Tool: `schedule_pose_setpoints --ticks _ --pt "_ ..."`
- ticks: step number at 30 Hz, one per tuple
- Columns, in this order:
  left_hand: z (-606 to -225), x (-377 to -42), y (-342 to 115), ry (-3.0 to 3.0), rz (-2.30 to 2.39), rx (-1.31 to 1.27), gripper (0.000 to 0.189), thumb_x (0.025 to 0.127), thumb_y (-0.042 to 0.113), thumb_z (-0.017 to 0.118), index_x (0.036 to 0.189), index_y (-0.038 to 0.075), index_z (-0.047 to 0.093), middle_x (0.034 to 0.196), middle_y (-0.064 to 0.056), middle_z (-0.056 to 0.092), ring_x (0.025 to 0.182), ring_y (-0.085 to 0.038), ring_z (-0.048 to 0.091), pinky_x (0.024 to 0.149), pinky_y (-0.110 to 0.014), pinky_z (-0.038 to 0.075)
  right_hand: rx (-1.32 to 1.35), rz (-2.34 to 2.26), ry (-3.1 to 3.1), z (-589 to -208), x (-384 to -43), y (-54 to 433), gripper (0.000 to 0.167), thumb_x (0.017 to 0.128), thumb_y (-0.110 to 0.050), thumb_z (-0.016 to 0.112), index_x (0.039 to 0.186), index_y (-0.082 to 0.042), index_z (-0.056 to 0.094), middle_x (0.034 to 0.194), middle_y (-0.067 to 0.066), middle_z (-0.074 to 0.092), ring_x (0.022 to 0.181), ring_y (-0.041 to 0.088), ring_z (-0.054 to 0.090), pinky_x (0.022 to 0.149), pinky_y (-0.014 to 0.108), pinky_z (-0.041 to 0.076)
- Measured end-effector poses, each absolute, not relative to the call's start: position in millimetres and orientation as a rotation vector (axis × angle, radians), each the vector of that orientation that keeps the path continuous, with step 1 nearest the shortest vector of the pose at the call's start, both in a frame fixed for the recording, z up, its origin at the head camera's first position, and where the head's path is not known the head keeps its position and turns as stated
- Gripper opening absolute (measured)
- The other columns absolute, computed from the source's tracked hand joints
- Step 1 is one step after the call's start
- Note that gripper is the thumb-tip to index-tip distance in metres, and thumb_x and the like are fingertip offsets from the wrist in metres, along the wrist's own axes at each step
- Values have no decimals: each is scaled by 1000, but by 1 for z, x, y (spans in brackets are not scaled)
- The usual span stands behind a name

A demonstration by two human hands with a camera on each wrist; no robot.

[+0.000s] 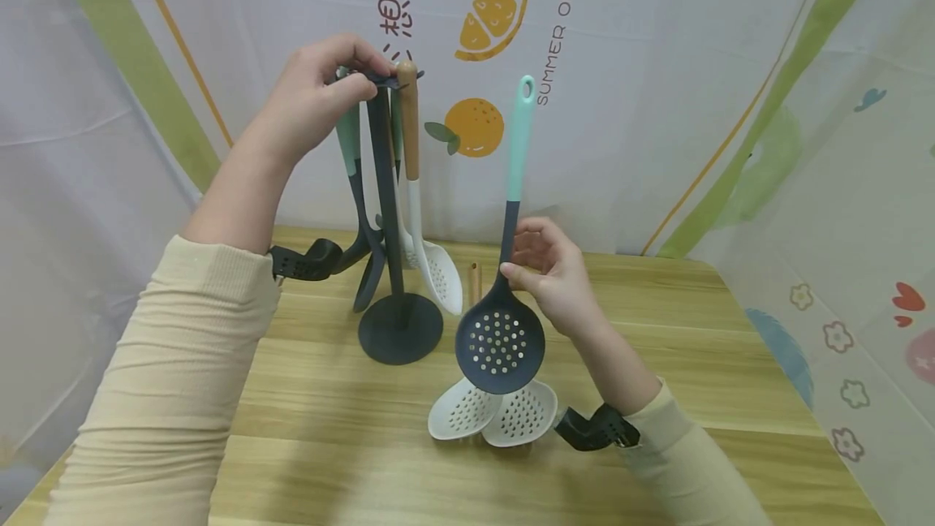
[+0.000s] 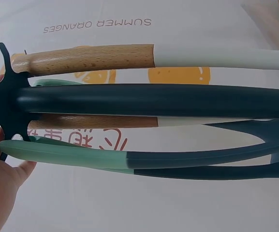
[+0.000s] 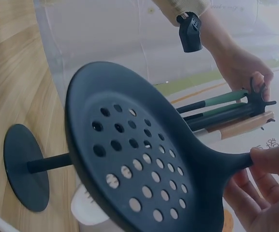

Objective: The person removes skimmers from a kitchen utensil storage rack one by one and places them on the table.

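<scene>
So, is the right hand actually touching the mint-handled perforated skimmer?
Touching. The right wrist view shows it plainly: the right hand pinches the dark neck of the mint-handled perforated skimmer, with no gap at the thumb.

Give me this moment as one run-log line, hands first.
left hand: holds top of utensil stand | right hand: holds dark skimmer | skimmer: not hung | table: two white slotted utensils lying

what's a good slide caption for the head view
Right hand holds a green-handled skimmer beside a utensil stand, its top gripped by the left hand.
</scene>
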State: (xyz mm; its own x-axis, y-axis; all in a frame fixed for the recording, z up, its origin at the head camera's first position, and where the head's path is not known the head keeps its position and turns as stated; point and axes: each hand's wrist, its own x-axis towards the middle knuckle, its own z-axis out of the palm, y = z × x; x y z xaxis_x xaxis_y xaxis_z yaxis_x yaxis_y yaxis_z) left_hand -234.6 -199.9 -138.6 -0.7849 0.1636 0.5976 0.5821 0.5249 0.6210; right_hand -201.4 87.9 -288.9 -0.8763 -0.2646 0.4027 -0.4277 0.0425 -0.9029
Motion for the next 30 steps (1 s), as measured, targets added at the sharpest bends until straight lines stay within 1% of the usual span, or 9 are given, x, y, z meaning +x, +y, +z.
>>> schedule_pose_setpoints --ticks 2,10,15,20,23,30 --pt "-138 -235 -199 -2293 -1189 -609 25 91 10 48 108 9 66 112 0 59 104 -12 47 88 -28 33 696 1966 -2191 -289 -202 92 40 83 12 64 118 -3 53 101 14 60 87 26 61 66 37 56" --pt "-139 -235 -198 -2292 -1191 -618 26 91 9 47 109 7 66 112 -1 59 105 -12 47 89 -28 33 658 2008 -2192 -295 -202 109 41 82 15 62 119 1 50 97 12 59 74 19 62 64 37 56" --pt "-138 -235 -198 -2292 -1189 -621 26 91 9 47 109 7 66 112 -1 59 105 -12 47 90 -28 33 633 2023 -2200 -298 -200 123 40 83 14 62 119 1 49 95 9 59 74 17 63 64 37 56" --pt "-139 -235 -198 -2297 -1183 -622 26 92 9 47 110 7 65 113 -1 59 106 -12 47 91 -28 33 586 2046 -2217 -301 -198 135 40 84 14 61 119 1 47 94 9 57 74 15 62 64 36 56" --pt "-139 -236 -198 -2292 -1197 -621 26 91 8 47 110 7 65 113 -2 59 105 -12 47 90 -28 33 554 2079 -2221 -303 -197 141 38 84 15 60 118 1 46 93 9 54 74 14 61 64 35 56" --pt "-139 -236 -199 -2290 -1200 -617 26 91 8 47 110 7 65 112 -2 59 103 -12 47 88 -28 33 498 2149 -2244 -310 -192 158 35 86 14 58 113 -5 47 90 8 51 74 14 61 64 35 56"
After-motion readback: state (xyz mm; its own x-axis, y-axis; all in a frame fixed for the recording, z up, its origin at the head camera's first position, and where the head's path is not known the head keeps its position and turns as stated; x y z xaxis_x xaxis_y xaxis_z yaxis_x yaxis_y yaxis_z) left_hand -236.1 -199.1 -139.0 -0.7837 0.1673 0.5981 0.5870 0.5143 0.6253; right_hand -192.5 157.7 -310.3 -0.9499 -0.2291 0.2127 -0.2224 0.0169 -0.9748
